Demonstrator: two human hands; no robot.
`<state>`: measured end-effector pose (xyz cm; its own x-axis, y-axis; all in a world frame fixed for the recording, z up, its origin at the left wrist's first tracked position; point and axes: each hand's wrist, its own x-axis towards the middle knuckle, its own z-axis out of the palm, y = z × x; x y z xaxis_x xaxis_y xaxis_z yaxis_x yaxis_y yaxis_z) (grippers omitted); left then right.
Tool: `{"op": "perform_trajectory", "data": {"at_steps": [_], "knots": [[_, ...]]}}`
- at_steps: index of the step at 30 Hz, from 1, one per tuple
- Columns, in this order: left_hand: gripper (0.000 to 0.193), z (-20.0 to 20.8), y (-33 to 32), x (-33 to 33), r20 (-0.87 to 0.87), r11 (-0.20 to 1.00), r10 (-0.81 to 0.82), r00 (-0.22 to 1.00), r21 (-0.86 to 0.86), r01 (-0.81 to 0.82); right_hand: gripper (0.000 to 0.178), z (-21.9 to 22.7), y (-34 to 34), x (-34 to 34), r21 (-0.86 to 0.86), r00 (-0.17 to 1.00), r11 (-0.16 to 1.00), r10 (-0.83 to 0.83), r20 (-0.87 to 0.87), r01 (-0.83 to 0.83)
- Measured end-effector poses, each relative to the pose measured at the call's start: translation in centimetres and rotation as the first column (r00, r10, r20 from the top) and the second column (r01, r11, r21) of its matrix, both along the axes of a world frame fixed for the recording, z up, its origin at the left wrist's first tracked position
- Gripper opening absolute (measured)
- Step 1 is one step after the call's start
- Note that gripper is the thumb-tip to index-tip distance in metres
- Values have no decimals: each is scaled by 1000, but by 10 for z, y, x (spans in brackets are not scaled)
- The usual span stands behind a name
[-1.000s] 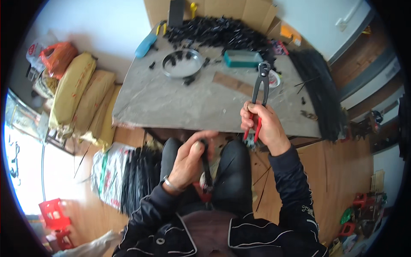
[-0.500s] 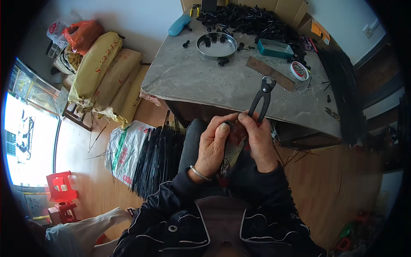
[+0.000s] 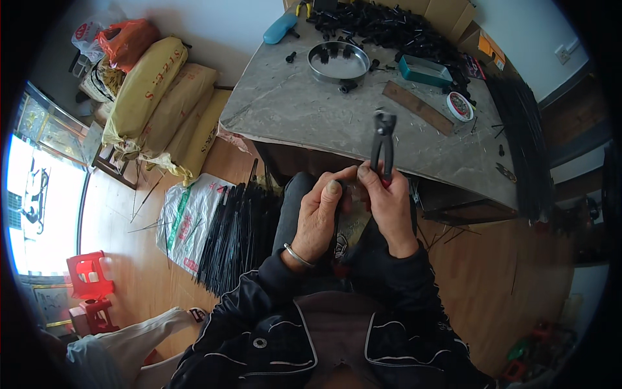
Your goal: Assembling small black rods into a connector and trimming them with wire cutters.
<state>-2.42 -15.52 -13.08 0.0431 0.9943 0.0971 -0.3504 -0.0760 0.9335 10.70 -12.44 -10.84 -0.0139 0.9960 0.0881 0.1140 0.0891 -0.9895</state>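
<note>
My right hand (image 3: pixel 391 211) is closed round a pair of dark pincers (image 3: pixel 383 141). Their jaws point up and away from me, and their handles run down into my fingers, where a bit of red shows. Beside it, my left hand (image 3: pixel 316 217) is closed with the thumb laid along the curled fingers. Something dark and thin shows at that thumb, mostly hidden, so its kind cannot be made out. Both hands are close together over my lap, just in front of the table (image 3: pixel 291 123).
On the table are a round metal dish (image 3: pixel 338 61), a heap of black parts (image 3: pixel 382 29), a teal tray (image 3: pixel 424 71), a flat brown bar (image 3: pixel 418 107) and a round tub (image 3: pixel 459 107). Black rods (image 3: pixel 227 240) lie by my left leg. Another person's leg (image 3: pixel 139 327) is at lower left.
The pincers have swung left and stand more upright, with their handles closer together. My hands stay near each other. The whole view has shifted slightly.
</note>
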Motion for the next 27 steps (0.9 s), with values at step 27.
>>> {"op": "perform_trajectory", "data": {"at_steps": [27], "knots": [[36,0,0,-8,-16,993,-24,1000,113,25,22,8,-4,-1,-309,925,936,42,-379,-169]]}}
